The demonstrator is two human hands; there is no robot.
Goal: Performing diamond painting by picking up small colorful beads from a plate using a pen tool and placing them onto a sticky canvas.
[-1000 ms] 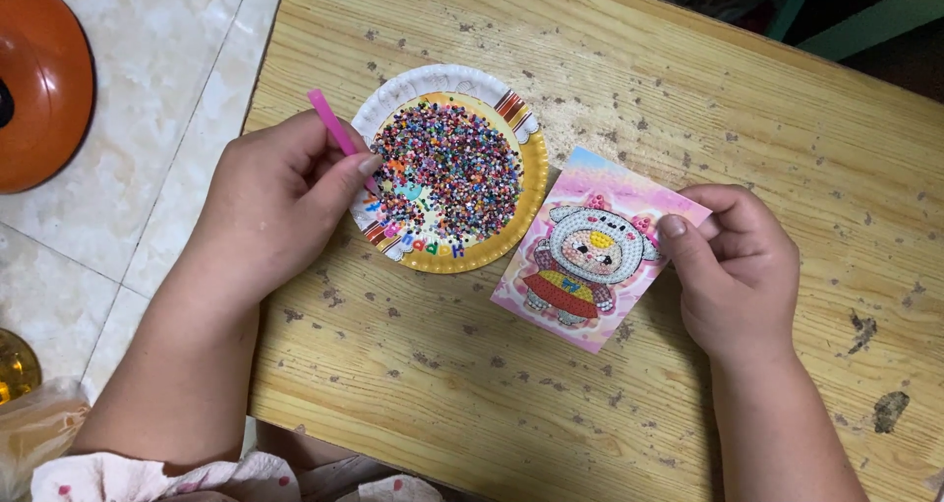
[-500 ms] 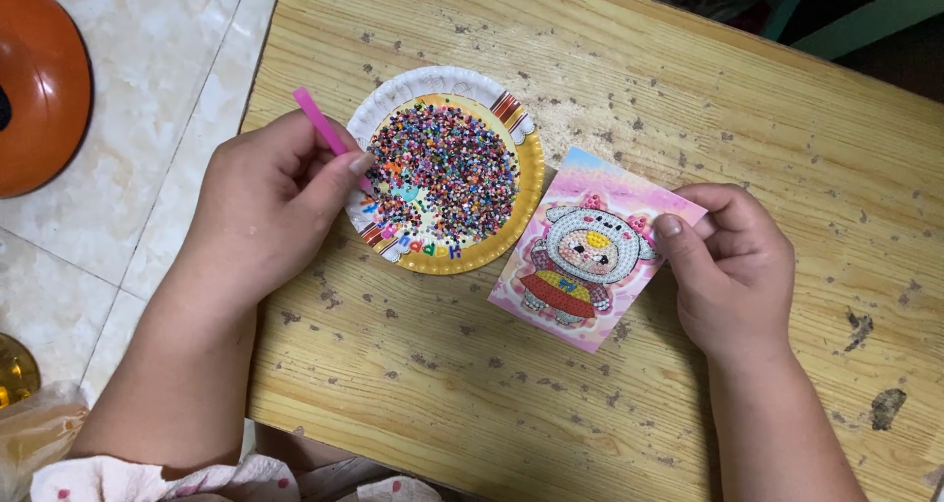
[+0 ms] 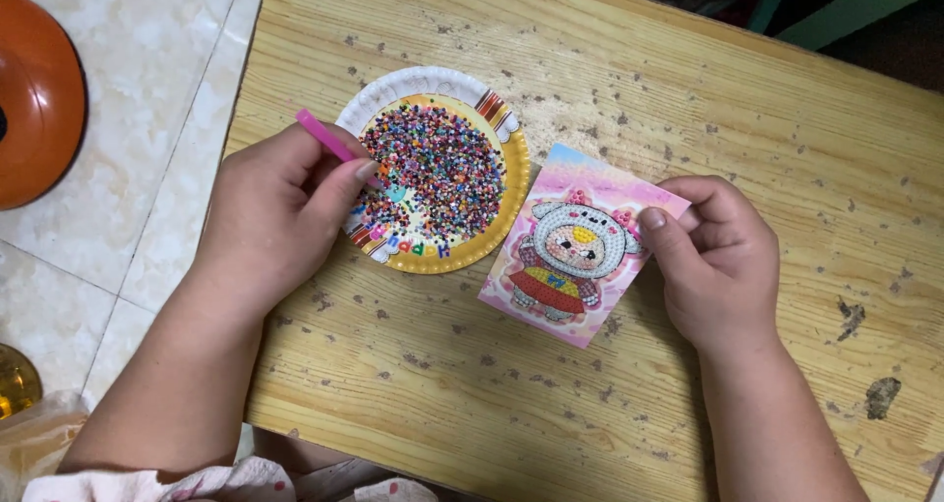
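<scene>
**Beads and a pink pen over a paper plate**

On the tiled floor [image 3: 128, 89] at far left sits an orange round object [image 3: 34, 99], cut off by the frame edge. On the scuffed wooden worktop [image 3: 610, 394], the left hand [image 3: 270, 217] has its grip closed around a thin pink pen [image 3: 329, 143], whose lower end is hidden behind the fingers at the rim of a paper plate [image 3: 433, 79]. The plate holds a dense heap of small multicoloured beads [image 3: 438, 168]. Just beside the plate, to its right, lies a pink card [image 3: 580, 241] showing a cartoon figure partly filled with beads. The right hand [image 3: 723, 261] pinches the card's right edge, thumb on top, holding it flat against the worktop.
</scene>
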